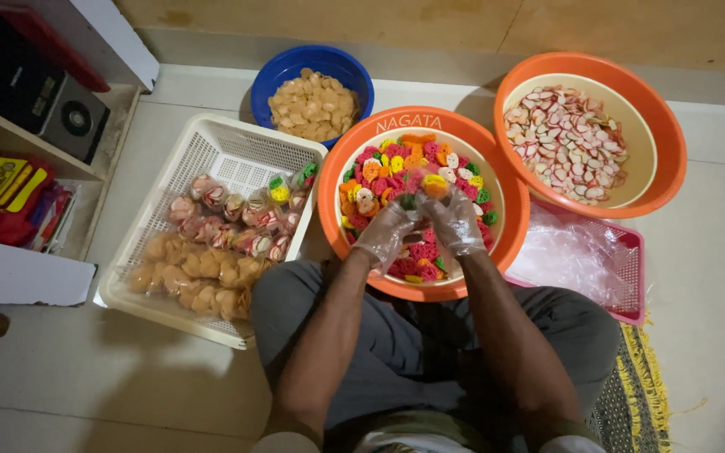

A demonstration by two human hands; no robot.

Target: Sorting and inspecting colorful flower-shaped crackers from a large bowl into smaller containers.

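Packed so far: a dozen-odd filled bags in white basket (211, 151) at centre left; still loose: coloured crackers (396, 164) heaped in orange bowl (333, 193) at centre, left hand (386, 231) and right hand (456, 222), gloved, pinching a few together.

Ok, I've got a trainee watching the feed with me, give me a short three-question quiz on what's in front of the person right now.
1. True or false: both hands, the left hand and the right hand, wear clear plastic gloves.
2. Which bowl are the hands over? A) the blue bowl of tan crackers B) the near orange bowl of multicoloured crackers C) the far orange bowl of pink-and-white crackers
3. Fill in: the filled bags lie in a white ____ at the person's left.

Key: 1 true; 2 B; 3 basket
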